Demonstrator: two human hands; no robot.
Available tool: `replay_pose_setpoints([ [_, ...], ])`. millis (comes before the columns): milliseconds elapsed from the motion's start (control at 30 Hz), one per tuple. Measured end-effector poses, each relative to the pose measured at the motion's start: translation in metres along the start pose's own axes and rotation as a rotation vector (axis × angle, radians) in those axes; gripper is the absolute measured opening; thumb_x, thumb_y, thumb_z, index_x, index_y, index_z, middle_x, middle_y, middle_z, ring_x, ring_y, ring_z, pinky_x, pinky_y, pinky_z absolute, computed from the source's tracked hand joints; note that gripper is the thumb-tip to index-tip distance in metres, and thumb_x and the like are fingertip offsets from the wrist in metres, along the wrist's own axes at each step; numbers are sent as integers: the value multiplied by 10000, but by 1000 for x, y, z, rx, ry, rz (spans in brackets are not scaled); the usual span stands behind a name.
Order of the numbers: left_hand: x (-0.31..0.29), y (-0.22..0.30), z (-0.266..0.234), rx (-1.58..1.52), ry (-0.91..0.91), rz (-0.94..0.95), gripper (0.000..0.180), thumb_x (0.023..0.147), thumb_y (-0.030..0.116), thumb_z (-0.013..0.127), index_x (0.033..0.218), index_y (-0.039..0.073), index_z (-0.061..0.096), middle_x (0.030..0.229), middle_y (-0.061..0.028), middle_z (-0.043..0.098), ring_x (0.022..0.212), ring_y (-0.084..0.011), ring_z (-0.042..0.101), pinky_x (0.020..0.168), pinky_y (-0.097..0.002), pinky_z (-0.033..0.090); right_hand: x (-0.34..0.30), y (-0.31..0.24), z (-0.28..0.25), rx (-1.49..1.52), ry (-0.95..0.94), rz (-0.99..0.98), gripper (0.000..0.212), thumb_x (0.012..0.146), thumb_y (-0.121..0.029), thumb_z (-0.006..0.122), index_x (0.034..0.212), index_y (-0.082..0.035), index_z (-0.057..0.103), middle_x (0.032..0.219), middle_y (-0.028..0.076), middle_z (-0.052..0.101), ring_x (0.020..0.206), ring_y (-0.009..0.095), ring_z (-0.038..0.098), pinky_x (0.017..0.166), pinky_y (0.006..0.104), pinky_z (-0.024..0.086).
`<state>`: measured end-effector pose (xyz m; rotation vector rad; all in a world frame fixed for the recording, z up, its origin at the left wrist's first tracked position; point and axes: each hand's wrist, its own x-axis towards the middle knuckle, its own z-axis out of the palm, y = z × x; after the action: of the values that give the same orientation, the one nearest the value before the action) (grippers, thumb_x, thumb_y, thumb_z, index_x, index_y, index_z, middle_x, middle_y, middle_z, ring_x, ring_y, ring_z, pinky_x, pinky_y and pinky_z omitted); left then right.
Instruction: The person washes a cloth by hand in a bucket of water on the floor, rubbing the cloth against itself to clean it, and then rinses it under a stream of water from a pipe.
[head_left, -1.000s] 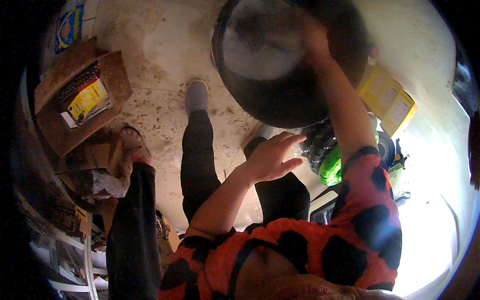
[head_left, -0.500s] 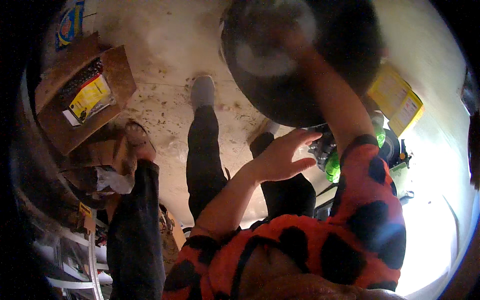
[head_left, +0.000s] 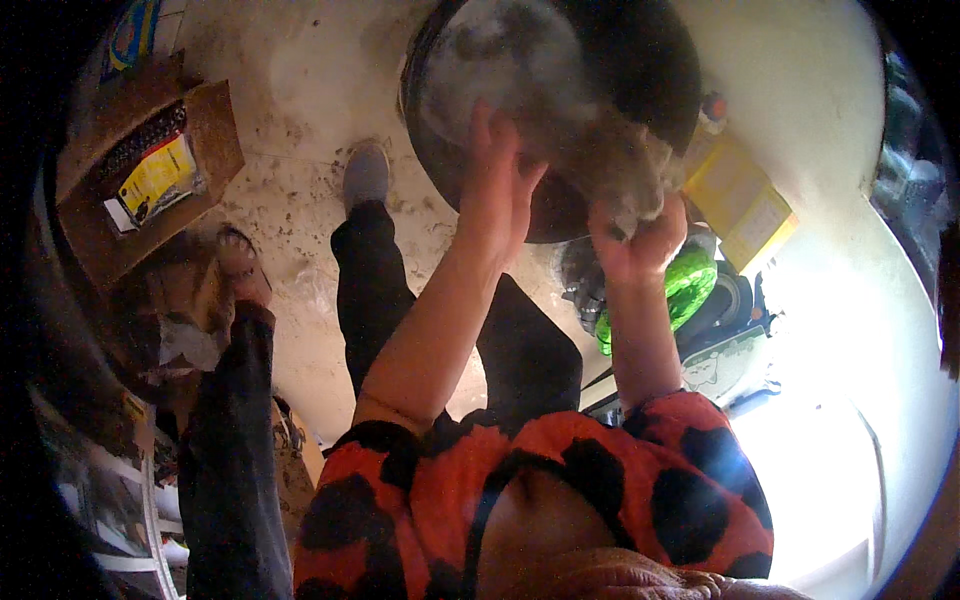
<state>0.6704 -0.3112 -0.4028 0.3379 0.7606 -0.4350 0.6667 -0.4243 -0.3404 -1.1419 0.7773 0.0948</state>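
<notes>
Left hand unclosed; right hand grasping a pale cloth-like bundle
Beyond the left fingers, a round black tub; right of them, the bundle, long axis too blurred to tell, reaching away from the nearer right fingers.

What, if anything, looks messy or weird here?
Dark specks lie scattered on the pale floor near the grey shoe, so the floor looks dirty. The right hand holds a rumpled greyish clump, too blurred to identify.
</notes>
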Motion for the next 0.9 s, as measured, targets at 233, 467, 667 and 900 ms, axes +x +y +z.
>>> replay_pose_setpoints([
  [233, 14, -3, -4, -201, -86, -348, 506, 876, 502, 413, 1260, 173, 397, 1209, -94, 500, 1108, -265, 481, 849, -461, 456, -38, 17, -4, -601, 113, -105, 275, 696, -66, 601, 959, -69, 522, 954, 78, 538, 849, 219, 541, 732, 345, 460],
  [467, 15, -9, -9, -65, -41, -256, 469, 895, 435, 426, 1273, 160, 382, 1213, -81, 493, 1069, -209, 503, 893, -431, 438, -46, 42, 26, -1201, -322, -682, 356, 647, -221, 685, 951, -101, 544, 1270, 264, 359, 1148, 461, 371, 919, 489, 342],
  [667, 21, -13, -5, 407, 47, -95, 411, 905, 355, 439, 1227, 100, 418, 1173, -86, 505, 1072, -206, 491, 929, -379, 391, 18, 51, 32, -842, 138, -443, 302, 822, -230, 526, 1056, -39, 518, 1241, 208, 445, 1088, 312, 482, 917, 365, 380],
  [900, 15, -17, -5, 340, 4, -27, 341, 899, 386, 458, 1067, 91, 495, 1048, -55, 546, 989, -192, 528, 881, -353, 420, 38, 37, 18, -592, 256, -289, 299, 869, -123, 441, 1131, 9, 499, 1185, 154, 512, 1079, 256, 496, 927, 320, 382],
])
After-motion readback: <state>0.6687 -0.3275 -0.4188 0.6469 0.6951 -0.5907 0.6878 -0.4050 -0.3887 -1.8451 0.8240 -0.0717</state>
